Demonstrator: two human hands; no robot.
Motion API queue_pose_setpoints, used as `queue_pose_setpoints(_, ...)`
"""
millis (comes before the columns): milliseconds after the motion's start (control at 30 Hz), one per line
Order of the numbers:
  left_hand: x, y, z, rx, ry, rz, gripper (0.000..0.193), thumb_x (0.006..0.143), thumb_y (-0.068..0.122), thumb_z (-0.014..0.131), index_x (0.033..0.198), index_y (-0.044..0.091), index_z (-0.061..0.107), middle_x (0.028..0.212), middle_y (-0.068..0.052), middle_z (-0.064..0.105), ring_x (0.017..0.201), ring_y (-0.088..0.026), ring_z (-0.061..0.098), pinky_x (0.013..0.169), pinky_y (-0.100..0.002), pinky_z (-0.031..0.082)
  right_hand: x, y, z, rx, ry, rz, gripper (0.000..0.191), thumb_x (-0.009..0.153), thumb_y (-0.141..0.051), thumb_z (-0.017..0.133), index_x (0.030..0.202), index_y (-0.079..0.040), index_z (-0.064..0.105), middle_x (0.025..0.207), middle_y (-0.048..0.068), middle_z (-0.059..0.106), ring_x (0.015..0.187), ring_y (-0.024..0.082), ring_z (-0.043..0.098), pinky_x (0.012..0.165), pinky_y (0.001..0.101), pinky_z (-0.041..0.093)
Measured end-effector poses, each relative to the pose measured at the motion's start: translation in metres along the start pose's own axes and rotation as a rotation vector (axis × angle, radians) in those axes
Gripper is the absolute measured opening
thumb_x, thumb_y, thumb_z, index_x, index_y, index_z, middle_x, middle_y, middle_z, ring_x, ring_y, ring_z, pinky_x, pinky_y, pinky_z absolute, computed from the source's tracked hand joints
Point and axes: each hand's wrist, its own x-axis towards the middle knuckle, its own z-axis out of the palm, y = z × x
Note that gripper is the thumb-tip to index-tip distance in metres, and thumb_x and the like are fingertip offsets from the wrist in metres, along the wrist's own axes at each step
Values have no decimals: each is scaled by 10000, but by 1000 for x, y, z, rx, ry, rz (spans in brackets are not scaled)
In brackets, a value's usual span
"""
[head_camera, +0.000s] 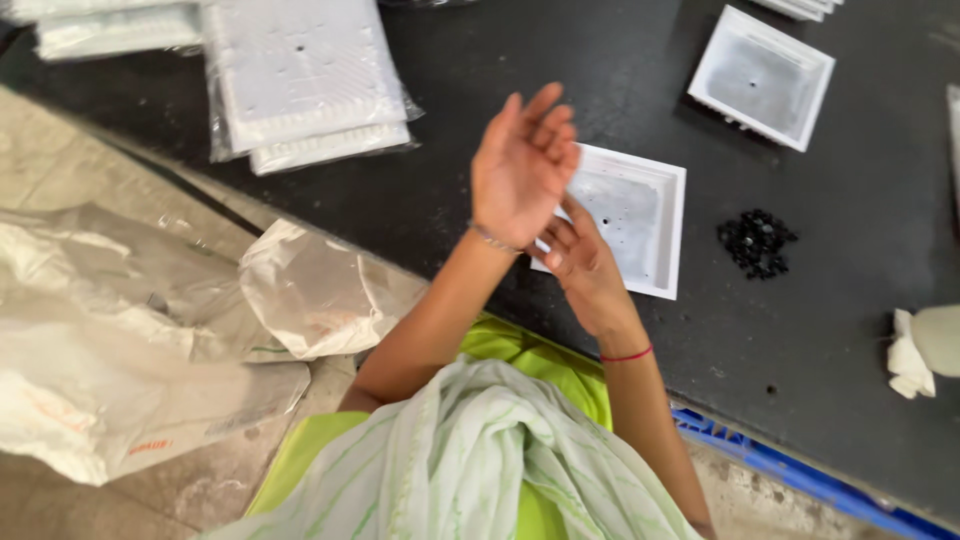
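My left hand (520, 165) is raised above the black table (480, 220), palm up and fingers apart, holding nothing. My right hand (583, 262) sits just below it, its fingers reaching toward the left wrist and lying over the near left corner of a white square tray (640, 215). That tray lies open side up with a small dark speck inside it. A thin bracelet rings my left wrist and a red thread my right. Whether the right fingers pinch anything is hidden.
A heap of small black pieces (757, 243) lies right of the tray. A second white tray (762, 75) is at the back right. Bagged white tray stacks (305, 85) fill the back left. Crumpled plastic sacks (150, 330) lie on the floor, a white cloth (920, 350) at right.
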Motion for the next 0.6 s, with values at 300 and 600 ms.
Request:
queue_pose_setpoints(300, -20, -28, 20, -175, 15, -101, 451, 1065, 355, 621, 1318, -18, 598, 1103, -128, 693, 980, -219, 667, 933, -341, 554, -11, 30, -11, 187, -140, 97, 949, 797, -315, 927, 1508, 58, 422, 1455, 114, 575, 1393, 249, 527, 1198, 427, 408)
queue_pose_setpoints(600, -32, -32, 18, -167, -13, -106, 463, 1068, 368, 627, 1322, -17, 596, 1109, -129, 695, 983, -212, 666, 938, -339, 552, -21, 19, 9, 164, -220, 139, 943, 758, -217, 929, 1497, 79, 422, 1426, 176, 621, 1380, 308, 571, 1225, 455, 408)
